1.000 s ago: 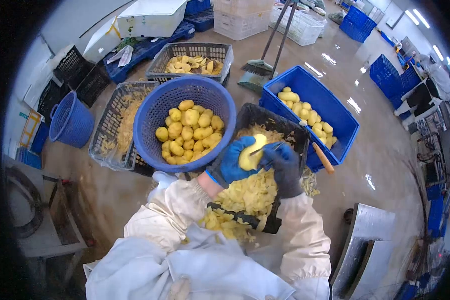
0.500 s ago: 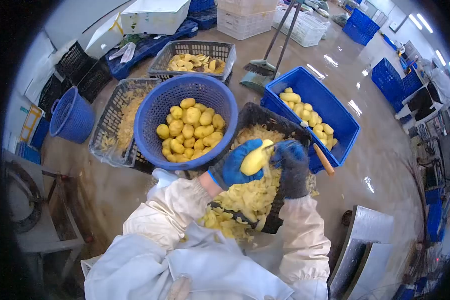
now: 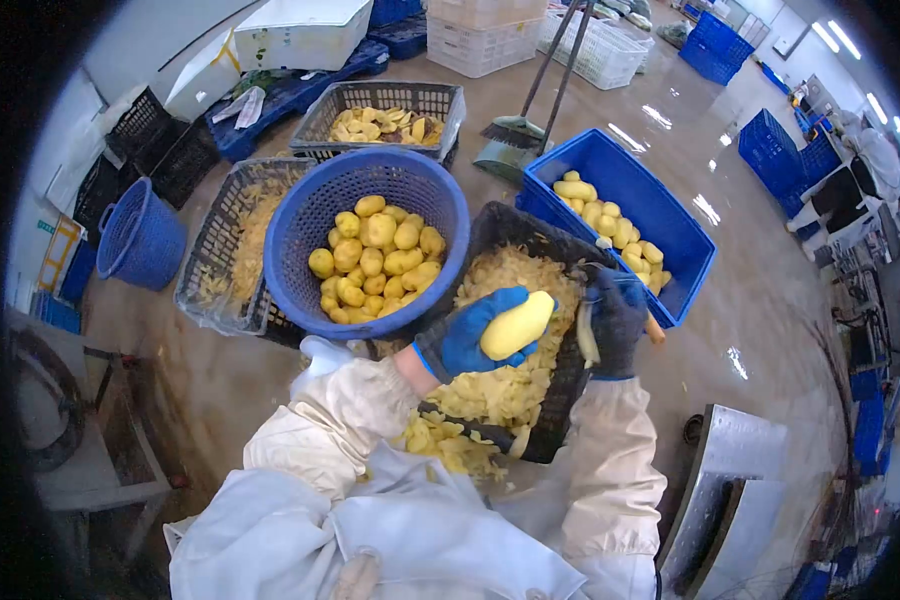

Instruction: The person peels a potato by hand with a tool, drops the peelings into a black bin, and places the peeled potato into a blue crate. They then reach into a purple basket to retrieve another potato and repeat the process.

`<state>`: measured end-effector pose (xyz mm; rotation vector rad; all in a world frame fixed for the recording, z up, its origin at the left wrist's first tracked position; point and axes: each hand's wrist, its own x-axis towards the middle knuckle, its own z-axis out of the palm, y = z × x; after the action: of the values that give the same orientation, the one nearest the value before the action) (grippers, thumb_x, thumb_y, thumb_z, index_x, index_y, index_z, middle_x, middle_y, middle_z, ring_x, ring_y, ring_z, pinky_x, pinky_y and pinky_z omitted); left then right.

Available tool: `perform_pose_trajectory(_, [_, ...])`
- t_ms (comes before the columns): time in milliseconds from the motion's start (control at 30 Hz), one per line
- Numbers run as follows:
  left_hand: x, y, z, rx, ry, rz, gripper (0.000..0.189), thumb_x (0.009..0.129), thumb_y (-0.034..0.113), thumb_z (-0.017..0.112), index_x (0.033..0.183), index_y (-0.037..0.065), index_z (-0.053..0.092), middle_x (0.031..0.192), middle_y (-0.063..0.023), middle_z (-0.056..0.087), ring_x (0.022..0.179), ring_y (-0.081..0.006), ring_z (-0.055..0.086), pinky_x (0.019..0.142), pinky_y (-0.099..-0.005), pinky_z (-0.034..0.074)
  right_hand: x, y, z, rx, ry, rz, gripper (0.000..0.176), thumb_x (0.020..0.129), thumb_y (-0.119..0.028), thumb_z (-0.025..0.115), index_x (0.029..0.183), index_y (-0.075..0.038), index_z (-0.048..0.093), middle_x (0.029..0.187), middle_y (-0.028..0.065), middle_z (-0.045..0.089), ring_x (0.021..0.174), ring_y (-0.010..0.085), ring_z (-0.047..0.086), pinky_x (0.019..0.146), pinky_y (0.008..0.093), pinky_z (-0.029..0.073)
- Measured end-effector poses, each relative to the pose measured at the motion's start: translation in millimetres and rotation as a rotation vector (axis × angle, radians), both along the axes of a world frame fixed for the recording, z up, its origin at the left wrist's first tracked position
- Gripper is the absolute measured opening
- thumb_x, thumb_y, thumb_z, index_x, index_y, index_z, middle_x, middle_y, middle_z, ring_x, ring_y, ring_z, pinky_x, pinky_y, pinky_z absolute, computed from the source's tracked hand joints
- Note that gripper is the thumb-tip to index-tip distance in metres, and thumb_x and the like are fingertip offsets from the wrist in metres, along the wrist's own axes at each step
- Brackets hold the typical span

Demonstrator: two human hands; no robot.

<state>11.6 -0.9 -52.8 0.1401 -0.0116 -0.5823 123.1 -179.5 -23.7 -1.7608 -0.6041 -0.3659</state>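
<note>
My left hand (image 3: pixel 467 335), in a blue glove, holds a peeled yellow potato (image 3: pixel 516 325) over a black crate (image 3: pixel 530 235) heaped with potato peelings. My right hand (image 3: pixel 616 318), in a dark glove, is off to the right of the potato, over the crate's right rim, and grips a peeler whose wooden handle (image 3: pixel 655 328) sticks out behind it. A strip of peel (image 3: pixel 586 340) hangs below that hand. A round blue basket (image 3: pixel 300 235) of peeled potatoes stands just left of the crate.
A blue crate (image 3: pixel 670 215) with potatoes sits to the right. Grey mesh crates with peelings (image 3: pixel 215 255) and potato pieces (image 3: pixel 385 100) lie behind the basket. An empty blue basket (image 3: pixel 140 240) is at far left. A broom (image 3: pixel 520 130) stands behind, on a wet floor.
My right hand has pulled away from the potato to the right, a strip of peel coming off with it. My left hand has kept the potato and turned it slightly.
</note>
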Motion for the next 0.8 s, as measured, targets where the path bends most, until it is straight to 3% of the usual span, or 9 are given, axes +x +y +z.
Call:
perform_pose_trajectory(133, [0.5,-5.6,15.3,0.105,0.003,0.182,0.051,0.089,0.044,0.053,0.123,0.006,0.050,0.107,-0.0144,0.060,0.093,-0.0296,0.061,0.068,-0.0366,0.054,2.6,-3.2,4.2,0.234,0.154,0.055,0.013,0.086,-0.018,0.061,0.082,-0.005,0.059,0.066,-0.0010,0.054,0.054,0.0070,0.048,0.050,0.0229,0.040])
perform_pose_trajectory(200, [-7.7,-2.5,32.9,0.401,-0.015,0.370,0.051,0.090,0.040,0.053,0.127,0.005,0.046,0.113,-0.0135,0.058,0.098,-0.0269,0.060,0.073,-0.0353,0.053,-14.3,-2.1,22.0,0.509,0.696,0.270,0.013,0.085,-0.016,0.062,0.081,-0.005,0.059,0.066,0.0004,0.055,0.055,0.0083,0.050,0.050,0.0225,0.041])
perform_pose_trajectory(333, [-7.3,-3.4,47.6,0.820,-0.380,0.421,0.068,0.078,0.033,0.070,0.133,0.004,0.040,0.119,-0.0088,0.055,0.103,-0.0180,0.056,0.079,-0.0295,0.051,-34.2,4.3,41.9,0.292,0.708,0.393,0.010,0.084,-0.014,0.063,0.082,-0.005,0.059,0.067,0.0012,0.056,0.055,0.0092,0.052,0.047,0.0204,0.040])
perform_pose_trajectory(467, [-6.9,-4.7,50.2,0.954,-0.405,0.503,0.074,0.075,0.032,0.073,0.134,0.002,0.039,0.118,-0.0081,0.054,0.102,-0.0163,0.056,0.078,-0.0284,0.050,-3.5,-13.5,24.5,0.590,0.725,0.214,0.011,0.083,-0.014,0.063,0.081,-0.004,0.059,0.066,0.0020,0.057,0.057,0.0094,0.054,0.050,0.0183,0.041])
perform_pose_trajectory(533, [-3.9,-4.4,49.7,0.873,-0.363,0.479,0.073,0.076,0.033,0.072,0.134,0.002,0.039,0.118,-0.0091,0.054,0.101,-0.0176,0.056,0.077,-0.0289,0.051,-11.7,-8.1,28.3,0.497,0.705,0.215,0.013,0.085,-0.017,0.060,0.083,-0.005,0.058,0.066,0.0006,0.054,0.056,0.0085,0.053,0.049,0.0189,0.040])
perform_pose_trajectory(600, [-3.5,-4.3,45.4,0.795,-0.306,0.452,0.073,0.076,0.033,0.071,0.134,0.003,0.038,0.117,-0.0101,0.054,0.099,-0.0189,0.057,0.076,-0.0294,0.051,-35.3,0.2,43.5,0.130,0.644,0.347,0.015,0.087,-0.021,0.056,0.085,-0.006,0.058,0.066,-0.0010,0.052,0.055,0.0071,0.051,0.049,0.0195,0.041])
perform_pose_trajectory(633, [-4.3,-4.1,42.9,0.719,-0.302,0.413,0.071,0.078,0.035,0.069,0.133,0.003,0.039,0.117,-0.0112,0.055,0.097,-0.0208,0.058,0.075,-0.0305,0.052,-27.0,-3.4,34.0,0.354,0.701,0.285,0.014,0.087,-0.020,0.057,0.087,-0.006,0.058,0.067,-0.0008,0.053,0.056,0.0073,0.051,0.049,0.0196,0.041])
perform_pose_trajectory(733, [-4.7,-4.6,37.7,0.598,-0.281,0.379,0.065,0.081,0.037,0.065,0.131,0.004,0.040,0.116,-0.0134,0.055,0.095,-0.0244,0.059,0.072,-0.0323,0.052,7.4,-27.1,3.8,0.456,0.669,0.296,0.015,0.087,-0.019,0.057,0.089,-0.004,0.058,0.069,0.0011,0.054,0.058,0.0096,0.054,0.050,0.0218,0.043])
perform_pose_trajectory(800, [-1.0,-4.6,36.8,0.549,-0.264,0.390,0.062,0.084,0.038,0.062,0.130,0.004,0.041,0.115,-0.0146,0.055,0.094,-0.0261,0.060,0.071,-0.0330,0.052,-21.7,-7.4,34.0,0.585,0.743,0.407,0.015,0.088,-0.020,0.057,0.089,-0.005,0.058,0.069,0.0007,0.054,0.058,0.0092,0.054,0.050,0.0221,0.042])
